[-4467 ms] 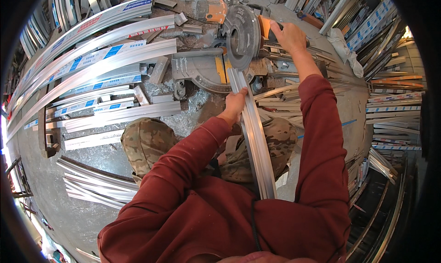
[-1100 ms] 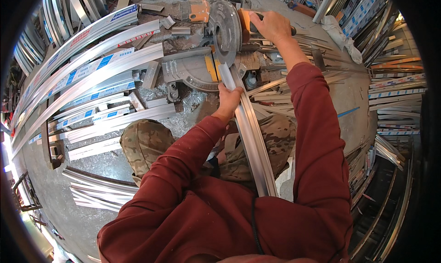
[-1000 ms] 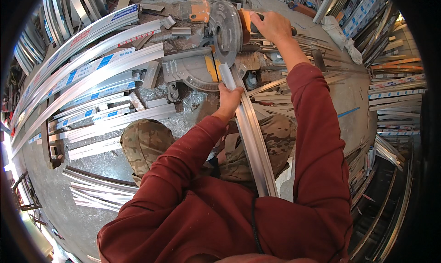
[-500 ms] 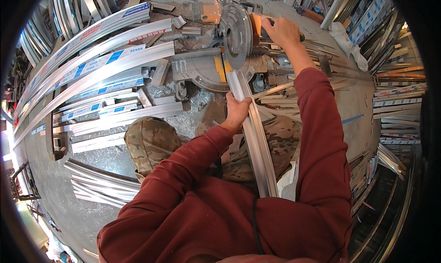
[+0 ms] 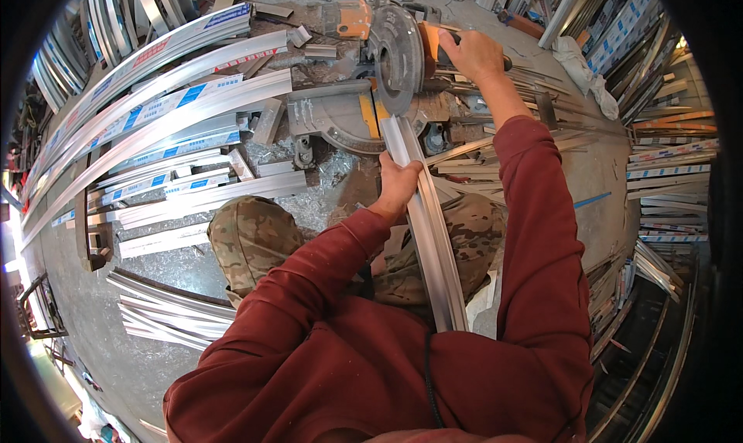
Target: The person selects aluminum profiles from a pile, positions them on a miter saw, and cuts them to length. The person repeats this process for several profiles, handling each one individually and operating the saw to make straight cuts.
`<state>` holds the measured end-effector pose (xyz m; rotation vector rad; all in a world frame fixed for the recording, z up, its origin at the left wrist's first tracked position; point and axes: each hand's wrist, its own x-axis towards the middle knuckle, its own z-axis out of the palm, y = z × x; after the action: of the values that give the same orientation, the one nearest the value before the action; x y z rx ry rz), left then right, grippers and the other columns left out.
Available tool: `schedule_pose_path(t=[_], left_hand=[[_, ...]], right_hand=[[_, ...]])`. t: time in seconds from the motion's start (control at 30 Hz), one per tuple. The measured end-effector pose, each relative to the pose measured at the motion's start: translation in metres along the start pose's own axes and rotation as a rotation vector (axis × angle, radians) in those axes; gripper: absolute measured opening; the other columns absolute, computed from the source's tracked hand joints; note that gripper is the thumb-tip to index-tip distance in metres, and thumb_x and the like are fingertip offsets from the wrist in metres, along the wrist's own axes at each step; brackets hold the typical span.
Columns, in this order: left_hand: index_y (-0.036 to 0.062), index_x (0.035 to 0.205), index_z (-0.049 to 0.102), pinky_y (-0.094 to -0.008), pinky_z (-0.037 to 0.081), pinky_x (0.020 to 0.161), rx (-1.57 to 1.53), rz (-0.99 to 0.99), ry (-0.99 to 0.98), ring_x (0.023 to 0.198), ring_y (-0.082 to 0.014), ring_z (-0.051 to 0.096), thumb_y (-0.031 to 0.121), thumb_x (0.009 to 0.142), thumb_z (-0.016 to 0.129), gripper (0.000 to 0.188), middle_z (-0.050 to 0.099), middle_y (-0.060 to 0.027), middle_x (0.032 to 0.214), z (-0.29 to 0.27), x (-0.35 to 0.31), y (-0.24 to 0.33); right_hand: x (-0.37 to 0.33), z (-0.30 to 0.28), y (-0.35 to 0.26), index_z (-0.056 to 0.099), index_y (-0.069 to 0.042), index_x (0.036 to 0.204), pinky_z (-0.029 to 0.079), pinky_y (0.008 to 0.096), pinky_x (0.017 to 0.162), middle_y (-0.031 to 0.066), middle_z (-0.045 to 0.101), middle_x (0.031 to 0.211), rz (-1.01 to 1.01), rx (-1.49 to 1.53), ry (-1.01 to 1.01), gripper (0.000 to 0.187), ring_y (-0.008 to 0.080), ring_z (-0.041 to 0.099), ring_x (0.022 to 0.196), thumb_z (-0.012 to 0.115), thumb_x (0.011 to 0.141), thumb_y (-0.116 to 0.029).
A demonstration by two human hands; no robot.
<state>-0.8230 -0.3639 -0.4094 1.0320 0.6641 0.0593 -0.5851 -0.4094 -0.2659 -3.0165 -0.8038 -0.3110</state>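
Observation:
A miter saw (image 5: pixel 340 118) with a grey base and orange parts stands on the floor in front of me. My right hand (image 5: pixel 474 56) is closed around the dark handle of its raised head. The round blade and guard (image 5: pixel 398 64) hang over the base, close above the far end of a long silvery metal profile (image 5: pixel 433 242). My left hand (image 5: pixel 398 181) grips this profile from its left side, a little short of the saw base. The profile slants back between my legs toward my body, its far end resting on the base by the yellow insert (image 5: pixel 368 116).
Long metal profiles (image 5: pixel 170 122) with printed film lie fanned out on the left. Shorter profiles (image 5: pixel 174 311) lie nearer on the floor. Thin strips (image 5: pixel 464 160) are heaped right of the saw. Stacks of profiles (image 5: pixel 669 172) line the right side, and a white sack (image 5: pixel 584 71) lies near them.
Almost nothing differs. The whole view has shifted very slightly, while both hands keep their holds and the saw head stays raised.

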Motion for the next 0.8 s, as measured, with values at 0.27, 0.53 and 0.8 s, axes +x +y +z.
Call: schedule_pose_path(t=[0.27, 0.53, 0.8], left_hand=[[-0.0057, 0.12, 0.038, -0.036, 0.054, 0.073, 0.015, 0.045, -0.002, 0.085, -0.0243, 0.062, 0.011, 0.08, 0.065, 0.051, 0.059, -0.0189, 0.103, -0.001, 0.01, -0.013], [-0.006, 0.122, 0.037, -0.0366, 0.052, 0.078, 0.026, 0.047, 0.019, 0.088, -0.0255, 0.061, 0.012, 0.079, 0.065, 0.055, 0.059, -0.0192, 0.104, 0.001, 0.006, -0.007], [-0.0049, 0.122, 0.038, -0.0371, 0.052, 0.078, 0.035, 0.02, 0.015, 0.089, -0.0259, 0.061, 0.014, 0.079, 0.064, 0.054, 0.059, -0.0196, 0.105, 0.001, 0.004, -0.005]], right_hand=[[-0.001, 0.001, -0.001, 0.075, -0.006, 0.09, 0.051, 0.0476, 0.071, 0.0212, 0.069, 0.081, 0.017, 0.003, -0.013, 0.068, 0.0395, 0.066, 0.081, 0.038, 0.091, -0.063], [0.003, -0.002, -0.002, 0.075, -0.011, 0.097, 0.051, 0.0475, 0.074, 0.0218, 0.069, 0.085, 0.025, 0.012, -0.026, 0.065, 0.0395, 0.066, 0.084, 0.038, 0.091, -0.063], [0.005, -0.005, -0.003, 0.076, -0.015, 0.103, 0.051, 0.0471, 0.073, 0.0215, 0.07, 0.087, 0.035, 0.034, -0.052, 0.062, 0.0392, 0.066, 0.085, 0.039, 0.09, -0.063]])
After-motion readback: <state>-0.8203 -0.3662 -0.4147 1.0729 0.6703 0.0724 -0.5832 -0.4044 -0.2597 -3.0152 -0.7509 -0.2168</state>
